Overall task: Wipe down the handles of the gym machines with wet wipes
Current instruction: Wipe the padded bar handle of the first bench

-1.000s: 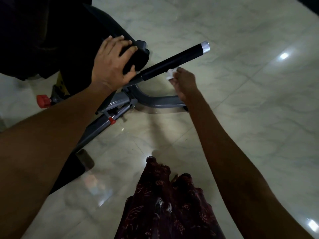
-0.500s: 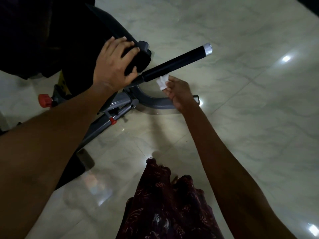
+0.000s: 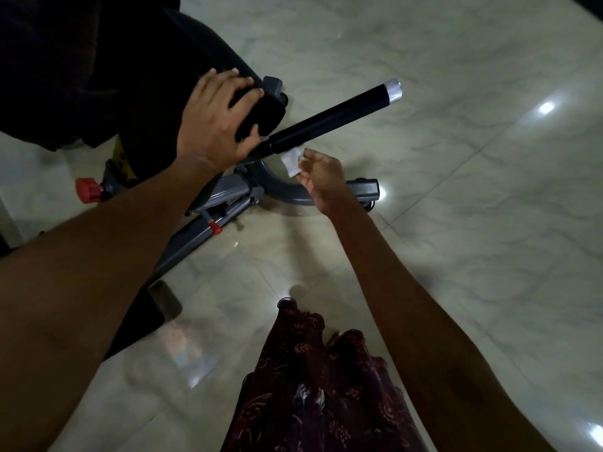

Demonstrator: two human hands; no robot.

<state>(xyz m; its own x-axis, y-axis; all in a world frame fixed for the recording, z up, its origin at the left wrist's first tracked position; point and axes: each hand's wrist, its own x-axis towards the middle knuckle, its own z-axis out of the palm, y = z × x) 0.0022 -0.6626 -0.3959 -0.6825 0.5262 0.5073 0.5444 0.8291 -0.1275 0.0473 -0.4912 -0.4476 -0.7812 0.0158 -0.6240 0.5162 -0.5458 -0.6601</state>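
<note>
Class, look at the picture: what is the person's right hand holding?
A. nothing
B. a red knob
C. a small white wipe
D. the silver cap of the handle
C: the right hand pinches a small white wipe just under the inner end of the black handle.

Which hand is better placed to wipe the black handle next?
The right hand: it already pinches the white wet wipe just under the black foam handle with the silver cap. The left hand rests on the black pad.
</note>
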